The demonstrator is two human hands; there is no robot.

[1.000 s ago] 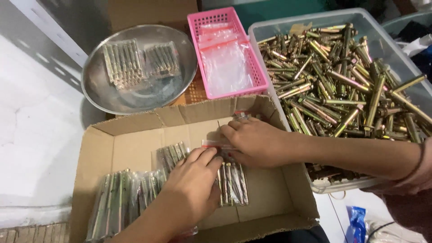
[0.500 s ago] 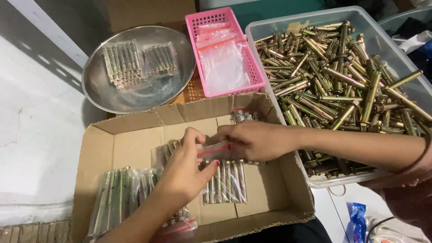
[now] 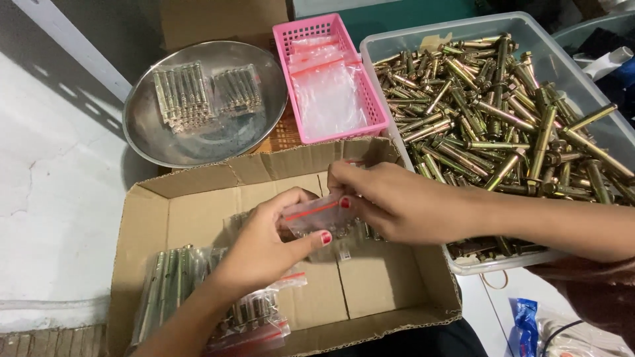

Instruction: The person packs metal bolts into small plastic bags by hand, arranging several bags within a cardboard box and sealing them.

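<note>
Nearest the camera, the left hand [image 3: 261, 248] is reaching up from the lower left over the cardboard box [image 3: 159, 211], and its fingers [image 3: 311, 239] are pinching the left end of a small clear zip bag [image 3: 317, 215] with a red seal strip. The bag is hanging in the air above the middle of the box floor, its long axis running roughly left to right and tilting slightly upward toward the right, directly between the two hands. Both hands are touching it, so neither is nearer. The right hand [image 3: 390, 205] is coming in from the right across the box wall, its fingers [image 3: 344, 198] closing on the bag's right end at the seal; anchor bolts seem to be sitting inside the bag, though the hand is hiding most of them. Below the left wrist, filled bags of bolts [image 3: 178, 291] are lying along the box's left side. Farther off, a clear plastic bin [image 3: 397, 46] of loose brass-coloured bolts is standing just right of the box, a pink basket [image 3: 291, 73] of empty bags is sitting behind it, and a metal bowl [image 3: 142, 125] holding two packed bags is lying to the left of that.
</note>
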